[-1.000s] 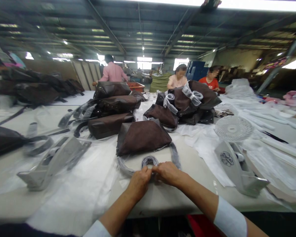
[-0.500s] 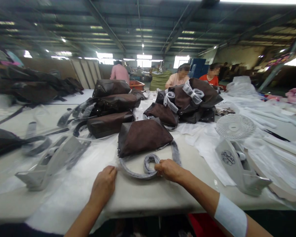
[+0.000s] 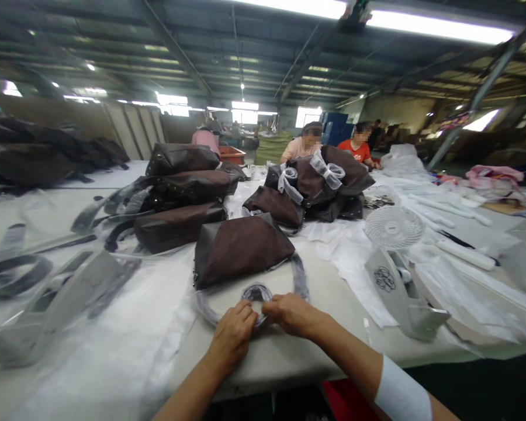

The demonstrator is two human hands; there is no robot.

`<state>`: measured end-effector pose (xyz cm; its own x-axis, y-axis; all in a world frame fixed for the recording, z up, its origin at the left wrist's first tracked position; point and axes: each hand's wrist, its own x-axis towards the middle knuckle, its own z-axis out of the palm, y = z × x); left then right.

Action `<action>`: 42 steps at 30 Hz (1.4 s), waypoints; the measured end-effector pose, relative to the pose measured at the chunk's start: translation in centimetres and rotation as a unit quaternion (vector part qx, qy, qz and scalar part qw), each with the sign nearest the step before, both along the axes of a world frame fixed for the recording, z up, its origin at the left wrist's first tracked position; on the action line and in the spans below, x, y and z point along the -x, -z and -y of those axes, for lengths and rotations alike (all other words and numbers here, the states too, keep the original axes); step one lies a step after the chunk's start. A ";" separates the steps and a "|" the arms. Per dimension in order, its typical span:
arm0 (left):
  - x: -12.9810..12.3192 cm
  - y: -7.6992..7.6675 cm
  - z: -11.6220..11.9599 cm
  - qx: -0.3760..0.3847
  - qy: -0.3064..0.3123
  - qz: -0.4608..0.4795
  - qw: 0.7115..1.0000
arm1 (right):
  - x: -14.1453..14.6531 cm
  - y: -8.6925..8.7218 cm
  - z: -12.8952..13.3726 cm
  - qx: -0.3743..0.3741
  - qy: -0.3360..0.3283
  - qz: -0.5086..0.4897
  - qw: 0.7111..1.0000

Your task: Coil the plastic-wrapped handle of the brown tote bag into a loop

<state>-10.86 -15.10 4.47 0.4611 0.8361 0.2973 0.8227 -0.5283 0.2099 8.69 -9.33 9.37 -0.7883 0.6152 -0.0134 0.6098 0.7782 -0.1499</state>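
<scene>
A brown handbag with dark leather-like ends lies on the table in front of me. Its strap, wrapped in clear plastic, loops toward the table's near edge and is coiled into a ring in the middle. My right hand pinches the right side of that coil. On the coil's lower left side, my left hand has its fingers closed around the wrapped strap. Both sets of fingertips almost meet and hide part of the coil.
More brown bags are stacked behind on the left, others on the right. Tape dispensers stand at left and right. A white fan stands right. Two co-workers sit across the table.
My left hand has moved right from the bare tabletop onto the coiled strap. The right hand stays on the coil. The whole view has shifted slightly to the right.
</scene>
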 end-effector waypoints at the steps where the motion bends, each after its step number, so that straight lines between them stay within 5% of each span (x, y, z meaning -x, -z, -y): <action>1: 0.1 0.1 -0.1 0.006 0.003 0.006 1.000 | -1.1 -0.3 -0.5 -0.006 0.006 -0.024 1.000; 5: 0.1 -0.1 -0.2 0.026 -0.003 -0.001 1.000 | -6.3 -0.6 -3.3 -0.112 0.089 -0.014 0.990; 9: -0.2 -0.3 -0.7 0.036 -0.014 -0.013 0.999 | -8.5 0.4 -5.3 -0.134 0.058 0.066 0.987; 17: 1.3 -0.7 -3.2 0.046 -0.033 -0.021 0.998 | -2.2 0.5 -2.6 -0.140 -0.091 0.077 0.983; 21: 2.2 -0.5 -3.6 0.050 0.005 -0.015 0.999 | -0.4 1.5 -1.2 -0.129 -0.071 0.042 0.988; 29: 2.4 -0.4 -3.4 0.058 0.067 0.015 0.996 | -0.3 3.2 -1.0 -0.122 -0.056 -0.037 0.990; 42: 2.0 -1.7 -3.5 0.097 0.090 -0.006 0.991 | -1.7 2.4 -0.7 -0.069 -0.065 -0.086 0.992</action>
